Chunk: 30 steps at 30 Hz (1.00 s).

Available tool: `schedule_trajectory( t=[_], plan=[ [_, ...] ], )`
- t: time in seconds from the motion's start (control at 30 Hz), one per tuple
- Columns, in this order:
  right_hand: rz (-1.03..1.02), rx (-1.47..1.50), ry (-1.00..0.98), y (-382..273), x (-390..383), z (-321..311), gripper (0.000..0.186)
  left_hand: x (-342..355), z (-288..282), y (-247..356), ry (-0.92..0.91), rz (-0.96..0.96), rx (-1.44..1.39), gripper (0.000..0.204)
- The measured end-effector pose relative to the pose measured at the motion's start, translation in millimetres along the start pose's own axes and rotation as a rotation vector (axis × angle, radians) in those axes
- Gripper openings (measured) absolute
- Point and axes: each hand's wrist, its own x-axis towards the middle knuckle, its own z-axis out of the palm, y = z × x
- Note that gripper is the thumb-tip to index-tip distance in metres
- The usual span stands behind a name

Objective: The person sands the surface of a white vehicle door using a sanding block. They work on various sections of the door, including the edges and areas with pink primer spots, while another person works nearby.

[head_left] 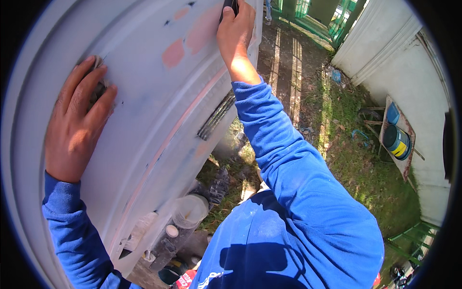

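A large pale grey, primed vehicle body panel (pixel 139 111) curves across the left side, with pink filler patches (pixel 173 54) and a thin pink line along a crease. My left hand (pixel 72 125) rests on the panel, fingers bent over a crumpled greyish cloth (pixel 97 91) that shows between them. Farther up, my right hand (pixel 237 33) grips a dark block (pixel 230 6), thumb along its side; the block is partly cut off by the picture's edge. Whether its face touches the panel is hidden. Below my right forearm, a dark slotted vent (pixel 216 118) sits in the panel.
A translucent plastic tub (pixel 190 212) and a small round container (pixel 172 231) stand low beside the panel. On the right, a wheelbarrow (pixel 408 126) holding a dark bucket (pixel 397 140) leans near a white wall (pixel 394 53). Grass, a green fence (pixel 317 26) and litter lie beyond.
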Motion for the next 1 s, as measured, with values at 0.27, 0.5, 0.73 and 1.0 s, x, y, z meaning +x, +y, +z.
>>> schedule_trajectory(
  t=[0.27,0.5,0.73,1.0],
  plan=[
    [-0.179,-0.026,0.000,7.2,-5.0,-1.4,0.041,-3.4,3.9,-6.8,-0.041,0.008,0.012,0.045],
    [-0.268,0.032,-0.020,-27.4,-99.8,10.9,0.051,-2.4,11.7,-1.7,-0.038,-0.009,0.011,0.037],
    [-0.060,0.097,0.181,-25.8,-6.4,13.1,0.040,-0.7,5.7,0.8,-0.009,-0.011,0.021,0.029],
    [-0.273,0.076,0.131,-12.9,-6.2,11.6,0.038,-1.0,2.6,-1.5,-0.027,-0.017,0.011,0.029]
  ],
)
